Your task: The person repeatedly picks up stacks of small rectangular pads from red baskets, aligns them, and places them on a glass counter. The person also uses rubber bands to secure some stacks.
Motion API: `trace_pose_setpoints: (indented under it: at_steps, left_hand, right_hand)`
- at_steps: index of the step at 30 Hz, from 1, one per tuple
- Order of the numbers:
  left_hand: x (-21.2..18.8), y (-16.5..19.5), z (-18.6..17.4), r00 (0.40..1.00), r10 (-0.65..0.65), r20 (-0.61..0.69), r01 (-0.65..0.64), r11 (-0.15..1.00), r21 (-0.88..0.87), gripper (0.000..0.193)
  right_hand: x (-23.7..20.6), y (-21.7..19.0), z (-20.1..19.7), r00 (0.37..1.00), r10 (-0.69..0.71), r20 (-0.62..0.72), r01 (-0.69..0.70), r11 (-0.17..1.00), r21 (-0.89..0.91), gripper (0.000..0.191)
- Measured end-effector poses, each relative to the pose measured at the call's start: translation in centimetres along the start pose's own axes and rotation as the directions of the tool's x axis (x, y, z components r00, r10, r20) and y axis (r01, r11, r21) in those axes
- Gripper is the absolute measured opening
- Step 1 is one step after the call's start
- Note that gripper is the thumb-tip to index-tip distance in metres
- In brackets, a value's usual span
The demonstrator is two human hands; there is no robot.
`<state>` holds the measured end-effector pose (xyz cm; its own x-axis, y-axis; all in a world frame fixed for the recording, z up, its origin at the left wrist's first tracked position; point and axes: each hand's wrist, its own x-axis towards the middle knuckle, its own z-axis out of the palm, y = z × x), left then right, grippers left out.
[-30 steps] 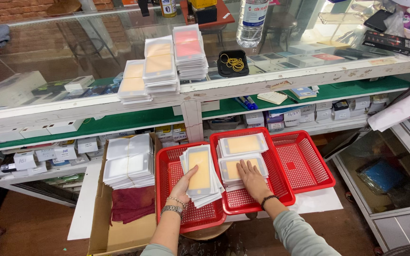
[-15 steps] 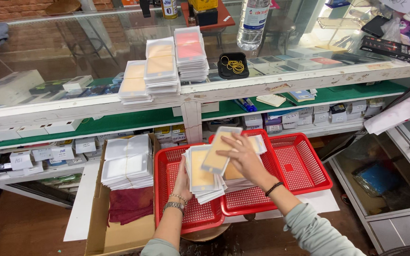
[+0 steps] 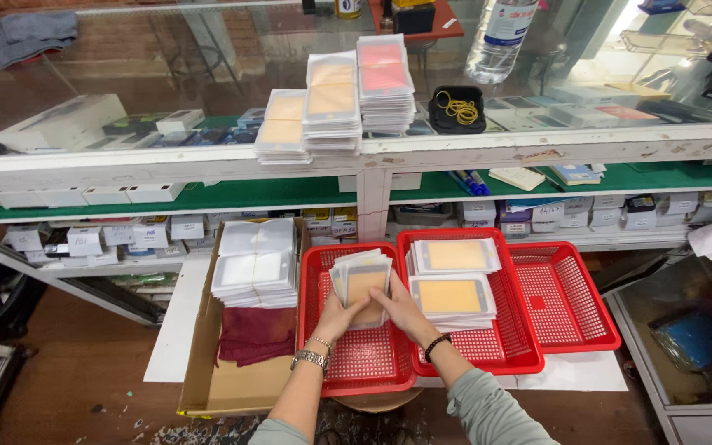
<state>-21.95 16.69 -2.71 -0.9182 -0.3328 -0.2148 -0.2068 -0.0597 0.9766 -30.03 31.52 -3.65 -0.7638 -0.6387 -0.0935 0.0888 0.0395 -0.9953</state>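
- The left red basket (image 3: pixel 356 363) is sitting beside two more red baskets, under the raised hands.
- The stack of clear-sleeved orange packets (image 3: pixel 362 284) is standing over it, long axis pointing away from the person.
- The left hand (image 3: pixel 335 313) and right hand (image 3: pixel 397 306) are gripping its lower sides, fingers pressing inward.

Glass counter (image 3: pixel 537 144) (green shelf (image 3: pixel 208 196) below), wooden floor (image 3: pixel 67 371).

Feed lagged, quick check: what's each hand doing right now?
Left hand: shut on the packet stack, over the left red basket.
Right hand: shut on the same packet stack, from the other side.
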Motion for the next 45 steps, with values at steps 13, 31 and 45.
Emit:
trace_pose_setpoints:
  at_steps: [13,31,45]
  left_hand:
    - [-1.5,-4.0,-3.2,0.998,0.045,-0.04,-0.042,0.997,0.066,0.094]
    - [-0.4,-3.2,-3.8,0.993,-0.101,-0.055,0.108,0.984,0.143,0.061]
    - [1.7,2.4,-12.4,0.978,-0.103,-0.182,-0.029,0.797,-0.604,0.061]
  right_hand:
    - [-0.3,2.1,4.6,0.979,0.093,-0.179,-0.033,0.949,0.314,0.074]
    - [1.6,1.2,5.2,0.905,0.418,-0.081,-0.366,0.861,0.352,0.074]
    - [7.4,-4.9,9.6,0.93,0.329,0.166,-0.335,0.942,0.015,0.069]
